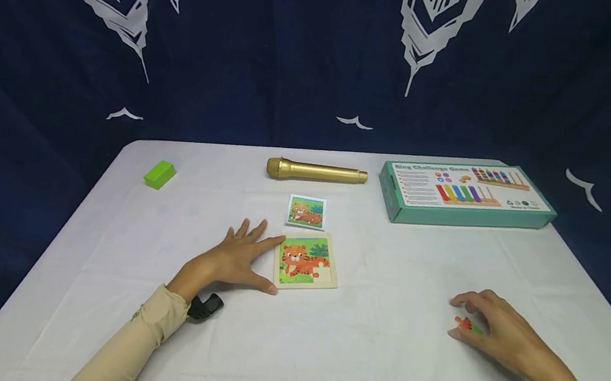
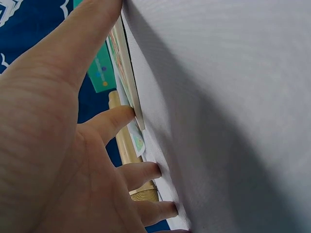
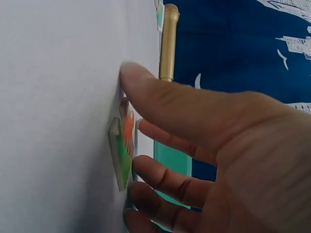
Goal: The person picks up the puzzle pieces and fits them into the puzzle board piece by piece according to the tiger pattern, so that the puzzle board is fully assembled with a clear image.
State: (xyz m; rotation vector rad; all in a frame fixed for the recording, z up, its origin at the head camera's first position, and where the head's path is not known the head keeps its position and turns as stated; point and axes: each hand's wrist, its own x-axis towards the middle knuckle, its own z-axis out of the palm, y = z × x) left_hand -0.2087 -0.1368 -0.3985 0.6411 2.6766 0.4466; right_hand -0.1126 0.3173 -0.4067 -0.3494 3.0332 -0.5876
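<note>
In the head view, a square wooden puzzle board [image 1: 304, 284] with a tiger picture lies mid-table, its lower right corner showing bare wood. My left hand [image 1: 236, 259] is beside its left edge with fingers spread, the index fingertip at the upper left corner and the thumb by the lower left. A loose puzzle piece [image 1: 469, 325], orange and green, lies on the right side of the table. Around it curves my right hand [image 1: 511, 336], thumb and fingers apart. From the right wrist, the puzzle piece [image 3: 124, 150] appears between thumb and fingers, not pinched.
Just behind the board is a small tiger picture card [image 1: 306, 211]. Farther back lie a gold microphone [image 1: 316, 173] and a teal Ring Challenge Game box [image 1: 468, 194]. A green block [image 1: 160, 174] sits at the back left of the white-covered table [image 1: 375, 364].
</note>
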